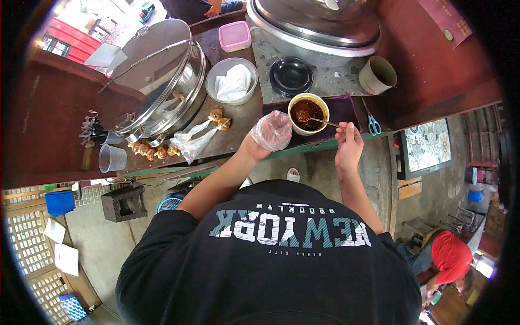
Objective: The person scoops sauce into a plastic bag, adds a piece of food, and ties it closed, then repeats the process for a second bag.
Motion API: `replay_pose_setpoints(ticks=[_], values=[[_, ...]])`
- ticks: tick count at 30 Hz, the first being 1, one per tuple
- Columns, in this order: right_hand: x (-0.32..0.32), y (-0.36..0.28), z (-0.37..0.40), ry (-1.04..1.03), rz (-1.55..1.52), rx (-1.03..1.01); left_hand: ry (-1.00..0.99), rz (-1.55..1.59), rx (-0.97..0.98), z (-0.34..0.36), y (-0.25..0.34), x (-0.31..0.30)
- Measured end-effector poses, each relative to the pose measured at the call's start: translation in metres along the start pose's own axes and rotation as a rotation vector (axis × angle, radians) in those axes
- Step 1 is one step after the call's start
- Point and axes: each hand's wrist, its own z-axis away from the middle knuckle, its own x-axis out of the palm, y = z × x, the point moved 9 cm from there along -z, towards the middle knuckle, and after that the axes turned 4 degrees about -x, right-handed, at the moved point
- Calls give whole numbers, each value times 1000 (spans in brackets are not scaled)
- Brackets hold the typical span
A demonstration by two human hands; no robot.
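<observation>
A clear plastic bag covers the fingers of my left hand, beside the left rim of a tub of dark red-brown sauce. My right hand pinches the handle of a spoon, whose bowl holds sauce with bits inside the tub. The tub stands on a dark cloth. Left of my left hand lie clear plastic bags and small tied bags of brown sauce. How my left fingers sit within the plastic is hard to make out.
Scissors lie right of the cloth. Behind stand a large lidded pot, black plates, a brown cup, a bowl with white plastic and a pink-lidded box. A person in red is at the lower right.
</observation>
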Motion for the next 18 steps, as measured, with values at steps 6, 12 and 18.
replay_pose_setpoints(ticks=[6, 12, 18], values=[[-2, 1, 0, 14, 6, 12, 13, 9, -9, -2, 0, -1], [2, -4, 0, 5, -20, -9, 51, -11, 1, -1, 0, -3], [28, -15, 13, -88, -30, -25, 89, -10, 1, -1, 0, -9]])
